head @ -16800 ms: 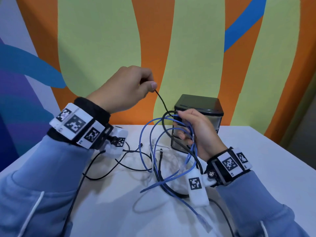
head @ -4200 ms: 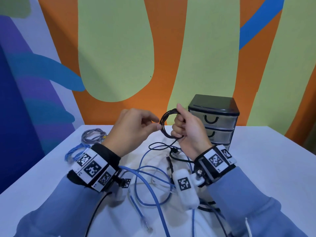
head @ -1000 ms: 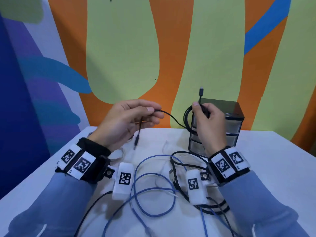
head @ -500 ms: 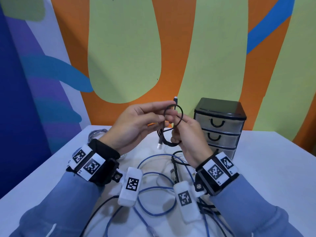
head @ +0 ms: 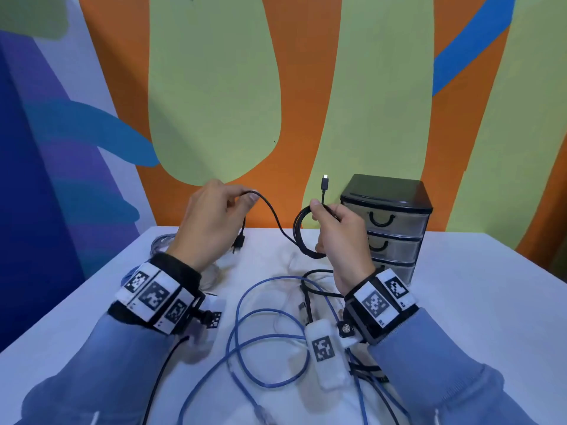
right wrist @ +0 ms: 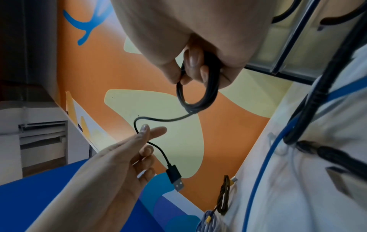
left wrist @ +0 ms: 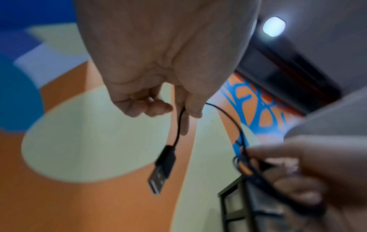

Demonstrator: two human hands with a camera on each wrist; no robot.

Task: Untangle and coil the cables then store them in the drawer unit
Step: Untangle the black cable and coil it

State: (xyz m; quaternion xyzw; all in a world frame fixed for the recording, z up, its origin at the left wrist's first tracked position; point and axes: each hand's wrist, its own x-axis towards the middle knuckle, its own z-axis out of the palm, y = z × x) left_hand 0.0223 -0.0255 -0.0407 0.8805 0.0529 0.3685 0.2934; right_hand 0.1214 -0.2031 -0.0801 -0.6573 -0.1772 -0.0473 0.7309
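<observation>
I stood at a white table (head: 478, 302) with a three-drawer unit (head: 389, 228) at its far edge against a painted wall; I place everything else relative to that unit.

Just left of the unit and raised above the table, my right hand (head: 334, 240) gripped a small coil of black USB cable (head: 302, 234), thumb and fingers curled round the stacked loops so that they could not spring apart. The cable's small plug (head: 324, 182) stuck straight up above my thumb, kept clear of the loops.

Further left of the unit, my left hand (head: 211, 222) pinched the same cable's free tail between thumb and fingertips. The cable sagged in a slack arc between my two hands, which were apart. The USB-A plug (left wrist: 163, 169) dangled below my left fingers. I judged that I held the tail out like this to feed the last length onto the coil without a twist.

In front of the unit, nearer my body, blue network cables (head: 264, 342) lay looped on the table, mixed with other black cables (head: 319, 277), still tangled. Far left of the unit, partly hidden behind my left wrist, lay a grey and blue bundle (head: 159, 240), apparently already coiled; a braided brown cable (right wrist: 223, 196) lay close to it.

All three drawers looked closed, so I judged that no storing had begun.
</observation>
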